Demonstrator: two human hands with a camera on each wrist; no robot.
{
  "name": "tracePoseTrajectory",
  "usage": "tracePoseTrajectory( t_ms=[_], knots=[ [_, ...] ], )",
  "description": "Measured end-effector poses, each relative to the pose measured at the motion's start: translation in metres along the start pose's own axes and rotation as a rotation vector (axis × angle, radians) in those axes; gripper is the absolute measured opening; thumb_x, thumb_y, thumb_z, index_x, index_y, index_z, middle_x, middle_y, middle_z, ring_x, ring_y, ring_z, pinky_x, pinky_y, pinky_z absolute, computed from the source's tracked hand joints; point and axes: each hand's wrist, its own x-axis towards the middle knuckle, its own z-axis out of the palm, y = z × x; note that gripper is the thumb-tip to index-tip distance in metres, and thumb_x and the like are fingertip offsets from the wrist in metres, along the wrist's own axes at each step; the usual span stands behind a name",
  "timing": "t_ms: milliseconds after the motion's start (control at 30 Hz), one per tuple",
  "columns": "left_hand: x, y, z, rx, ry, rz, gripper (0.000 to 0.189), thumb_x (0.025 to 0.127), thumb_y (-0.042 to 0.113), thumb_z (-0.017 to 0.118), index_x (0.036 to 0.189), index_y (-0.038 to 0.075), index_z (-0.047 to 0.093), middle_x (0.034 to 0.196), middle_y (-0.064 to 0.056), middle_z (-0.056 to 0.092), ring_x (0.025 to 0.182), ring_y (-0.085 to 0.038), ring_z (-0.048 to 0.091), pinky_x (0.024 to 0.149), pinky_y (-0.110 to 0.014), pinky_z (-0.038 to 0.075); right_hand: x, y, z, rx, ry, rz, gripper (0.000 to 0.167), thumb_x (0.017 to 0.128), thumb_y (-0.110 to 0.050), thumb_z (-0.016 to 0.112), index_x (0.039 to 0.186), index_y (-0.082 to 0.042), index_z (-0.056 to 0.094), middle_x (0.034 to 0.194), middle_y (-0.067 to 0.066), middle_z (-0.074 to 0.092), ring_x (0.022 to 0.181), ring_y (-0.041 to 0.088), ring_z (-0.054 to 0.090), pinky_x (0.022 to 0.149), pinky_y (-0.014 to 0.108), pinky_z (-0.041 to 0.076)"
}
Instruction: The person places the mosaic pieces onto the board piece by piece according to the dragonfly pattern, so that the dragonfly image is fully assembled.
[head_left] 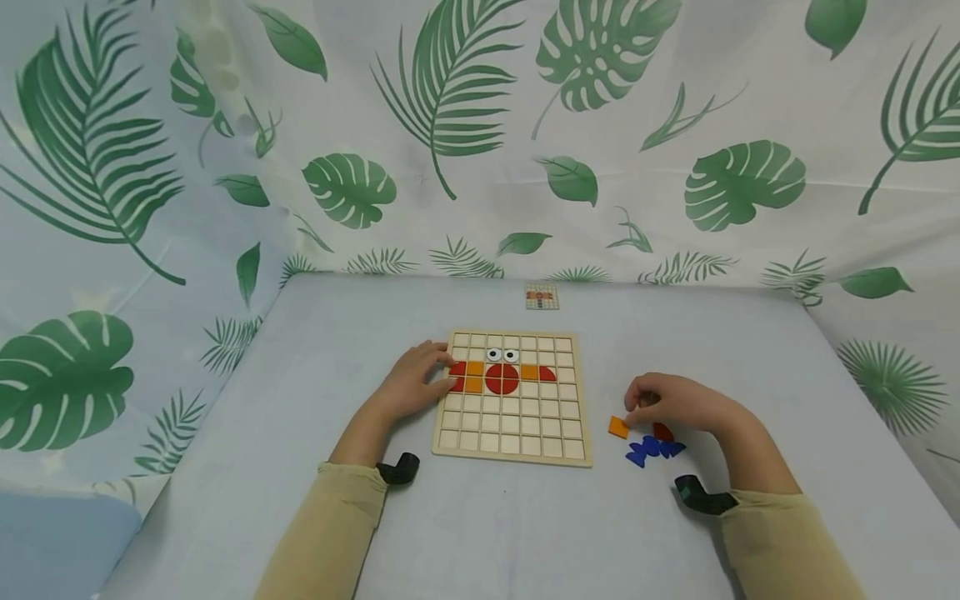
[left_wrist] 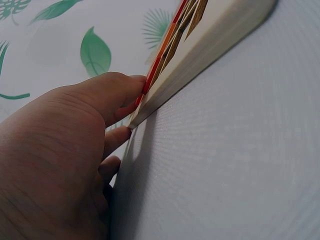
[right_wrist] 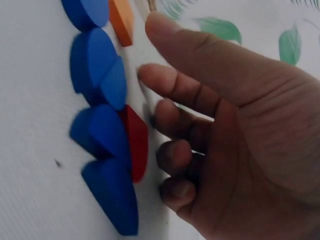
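My left hand [head_left: 408, 382] rests at the left edge of a wooden grid board [head_left: 510, 457], thumb and fingertips touching the red pieces [left_wrist: 156, 67] there. Orange squares [head_left: 475, 384] lie beside them. A red circle of quarter pieces [head_left: 502, 379] sits mid-board under two round eye pieces [head_left: 502, 355]. Farther right on the board are an orange square [head_left: 529, 372] and a red quarter [head_left: 548, 374]. Over the loose pieces hovers my right hand [head_left: 678, 402], fingers loosely bent and nothing between them. Its thumb tip is near a loose orange square [head_left: 617, 428].
Several blue curved pieces [head_left: 650, 447] and a red piece [head_left: 663, 432] lie on the table below my right hand. Behind the board lies a small patterned card [head_left: 542, 306]. A leaf-printed cloth [head_left: 465, 217] hangs along the table's back edge.
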Motion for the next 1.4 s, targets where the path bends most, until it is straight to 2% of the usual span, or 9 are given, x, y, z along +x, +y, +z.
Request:
tracePoseTrajectory(
  t_ms=[200,467,567,733,1000,1200,1400],
  knots=[
    [0.0000,-0.0014,0.0010,0.008,0.009,-0.001,0.031,0.097,0.037,0.062,0.122,0.018,0.058,0.156,-0.005,0.041,0.152,-0.031,0.022,0.128,-0.048,0.014,0.0043,-0.0020,0.0020,-0.024,0.018,-0.016,0.024,0.085,-0.033,0.076,0.090,-0.015,0.061,0.077,0.002,0.050,0.070,0.019,0.050,0.059,0.029,0.041],
    [0.0006,-0.0029,0.0024,0.008,0.010,-0.001,0.032,0.097,0.038,0.062,0.122,0.018,0.058,0.156,-0.005,0.040,0.153,-0.031,0.021,0.128,-0.048,0.013,0.0050,-0.0013,0.0033,-0.026,0.067,-0.008,0.020,0.090,-0.033,0.071,0.094,-0.016,0.061,0.082,0.000,0.055,0.073,0.016,0.050,0.061,0.028,0.042],
    [0.0006,-0.0032,0.0028,0.011,0.011,0.001,0.032,0.097,0.038,0.061,0.122,0.018,0.058,0.156,-0.005,0.040,0.153,-0.030,0.021,0.128,-0.047,0.013,0.0036,-0.0028,0.0034,-0.032,0.077,-0.013,0.026,0.088,-0.037,0.073,0.100,-0.017,0.061,0.084,0.001,0.054,0.074,0.016,0.050,0.062,0.028,0.041],
    [0.0004,-0.0031,0.0027,0.008,0.011,0.001,0.033,0.097,0.038,0.061,0.122,0.018,0.059,0.156,-0.005,0.041,0.152,-0.031,0.021,0.128,-0.048,0.014,0.0028,-0.0069,0.0042,-0.040,0.047,-0.027,0.041,0.081,-0.039,0.080,0.107,-0.015,0.059,0.083,0.003,0.052,0.076,0.017,0.050,0.062,0.029,0.042],
    [0.0002,-0.0031,0.0020,0.007,0.011,0.004,0.033,0.097,0.038,0.062,0.122,0.018,0.059,0.156,-0.006,0.041,0.152,-0.031,0.021,0.128,-0.048,0.013,0.0034,-0.0053,0.0038,-0.049,0.053,-0.042,0.031,0.086,-0.032,0.076,0.106,-0.015,0.059,0.082,0.003,0.052,0.075,0.017,0.050,0.063,0.029,0.041],
    [-0.0005,-0.0025,0.0013,-0.006,0.014,0.007,0.032,0.097,0.037,0.062,0.121,0.017,0.059,0.155,-0.006,0.041,0.152,-0.031,0.022,0.128,-0.048,0.013,0.0041,-0.0055,0.0041,-0.049,0.057,-0.042,0.032,0.085,-0.034,0.077,0.106,-0.016,0.059,0.081,0.003,0.052,0.072,0.017,0.051,0.061,0.028,0.042],
    [-0.0001,-0.0025,0.0015,0.005,0.009,0.013,0.032,0.098,0.038,0.061,0.123,0.017,0.059,0.156,-0.006,0.040,0.152,-0.031,0.022,0.128,-0.047,0.013,0.0042,-0.0076,0.0044,-0.051,0.066,-0.068,0.027,0.087,-0.028,0.076,0.104,-0.015,0.060,0.081,0.002,0.053,0.073,0.016,0.051,0.062,0.028,0.042]
  ],
)
